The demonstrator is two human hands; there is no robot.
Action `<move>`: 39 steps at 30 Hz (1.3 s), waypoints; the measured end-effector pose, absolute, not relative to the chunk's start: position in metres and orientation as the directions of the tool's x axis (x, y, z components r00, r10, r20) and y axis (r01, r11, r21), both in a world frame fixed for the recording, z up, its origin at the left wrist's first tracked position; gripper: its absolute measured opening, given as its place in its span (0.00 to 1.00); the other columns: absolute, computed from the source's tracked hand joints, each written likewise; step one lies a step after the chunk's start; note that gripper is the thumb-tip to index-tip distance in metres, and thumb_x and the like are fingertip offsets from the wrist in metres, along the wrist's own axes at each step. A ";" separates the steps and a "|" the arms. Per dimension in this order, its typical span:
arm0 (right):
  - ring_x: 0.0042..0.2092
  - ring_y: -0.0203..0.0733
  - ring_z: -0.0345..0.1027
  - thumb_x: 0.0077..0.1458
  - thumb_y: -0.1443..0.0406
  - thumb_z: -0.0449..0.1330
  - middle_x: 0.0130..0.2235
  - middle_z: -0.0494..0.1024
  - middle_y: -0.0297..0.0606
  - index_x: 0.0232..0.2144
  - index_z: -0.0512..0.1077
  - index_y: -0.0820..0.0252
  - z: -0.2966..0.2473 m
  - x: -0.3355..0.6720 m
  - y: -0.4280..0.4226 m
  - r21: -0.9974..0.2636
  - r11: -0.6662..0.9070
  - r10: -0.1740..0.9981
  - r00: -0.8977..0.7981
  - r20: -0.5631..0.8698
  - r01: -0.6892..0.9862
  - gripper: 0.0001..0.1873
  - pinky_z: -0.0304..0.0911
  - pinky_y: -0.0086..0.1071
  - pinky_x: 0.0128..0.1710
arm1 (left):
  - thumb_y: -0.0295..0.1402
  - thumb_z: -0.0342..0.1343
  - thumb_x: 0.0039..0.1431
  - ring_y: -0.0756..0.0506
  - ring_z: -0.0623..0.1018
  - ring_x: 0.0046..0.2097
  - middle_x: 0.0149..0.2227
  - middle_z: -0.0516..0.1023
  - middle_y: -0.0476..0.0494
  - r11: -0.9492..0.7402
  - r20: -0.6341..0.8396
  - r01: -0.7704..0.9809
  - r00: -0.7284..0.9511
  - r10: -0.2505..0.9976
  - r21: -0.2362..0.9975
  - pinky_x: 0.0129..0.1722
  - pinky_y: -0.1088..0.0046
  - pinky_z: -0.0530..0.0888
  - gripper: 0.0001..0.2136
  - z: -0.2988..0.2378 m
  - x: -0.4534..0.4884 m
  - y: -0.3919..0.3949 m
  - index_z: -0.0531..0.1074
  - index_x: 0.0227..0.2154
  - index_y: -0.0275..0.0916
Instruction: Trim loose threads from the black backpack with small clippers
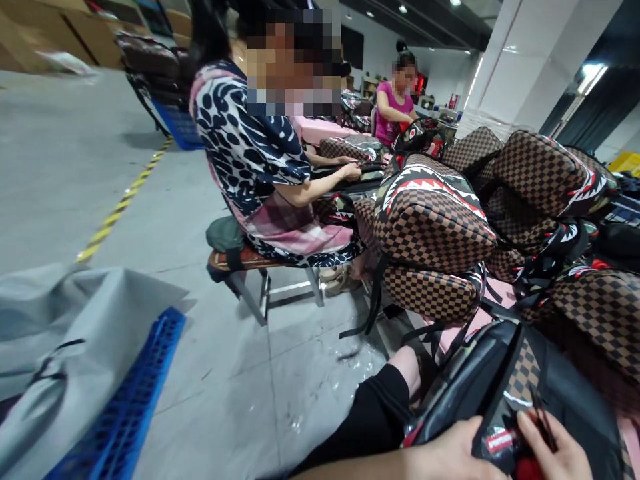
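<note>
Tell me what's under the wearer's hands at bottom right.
Both hands, left hand and right hand, rest on a black backpack with a red label. What lies beneath the backpack is hidden.

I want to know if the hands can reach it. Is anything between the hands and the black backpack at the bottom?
Nothing visible is in the way. The left hand already rests on the black backpack beside its red label, and the right hand touches it too, gripping something thin and dark against it.

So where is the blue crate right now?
In the head view the blue crate lies at the bottom left on the grey floor, partly under a grey cloth and left of the seated co-worker's stool.
</note>
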State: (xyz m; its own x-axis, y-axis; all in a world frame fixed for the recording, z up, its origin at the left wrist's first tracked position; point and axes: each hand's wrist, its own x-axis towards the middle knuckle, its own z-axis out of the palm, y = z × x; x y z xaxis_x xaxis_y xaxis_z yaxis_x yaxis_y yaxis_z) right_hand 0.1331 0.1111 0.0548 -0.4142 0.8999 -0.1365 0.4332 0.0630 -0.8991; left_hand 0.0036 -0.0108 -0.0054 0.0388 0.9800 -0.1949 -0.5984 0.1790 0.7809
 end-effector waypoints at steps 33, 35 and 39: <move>0.34 0.36 0.66 0.48 0.70 0.64 0.31 0.73 0.33 0.29 0.70 0.62 0.144 0.124 0.167 -0.502 0.685 0.412 -0.849 -0.331 0.528 0.05 0.58 0.27 0.36 | 0.36 0.58 0.52 0.51 0.71 0.25 0.29 0.76 0.45 0.195 -0.166 -0.510 0.103 0.981 0.838 0.31 0.70 0.69 0.14 0.029 -0.007 -0.006 0.62 0.37 0.34; 0.34 0.35 0.66 0.47 0.70 0.64 0.31 0.73 0.32 0.28 0.70 0.62 0.144 0.121 0.169 -0.503 0.699 0.382 -0.860 -0.339 0.508 0.05 0.58 0.26 0.36 | 0.36 0.58 0.52 0.51 0.71 0.25 0.28 0.76 0.46 0.195 -0.163 -0.506 0.108 0.981 0.840 0.32 0.69 0.69 0.13 0.029 -0.007 -0.006 0.62 0.36 0.34; 0.34 0.35 0.66 0.47 0.70 0.64 0.30 0.73 0.33 0.28 0.70 0.63 0.144 0.116 0.173 -0.495 0.719 0.335 -0.868 -0.368 0.488 0.05 0.58 0.26 0.35 | 0.36 0.57 0.52 0.51 0.71 0.25 0.27 0.76 0.47 0.199 -0.165 -0.500 0.112 0.980 0.843 0.31 0.69 0.69 0.13 0.029 -0.007 -0.006 0.62 0.36 0.34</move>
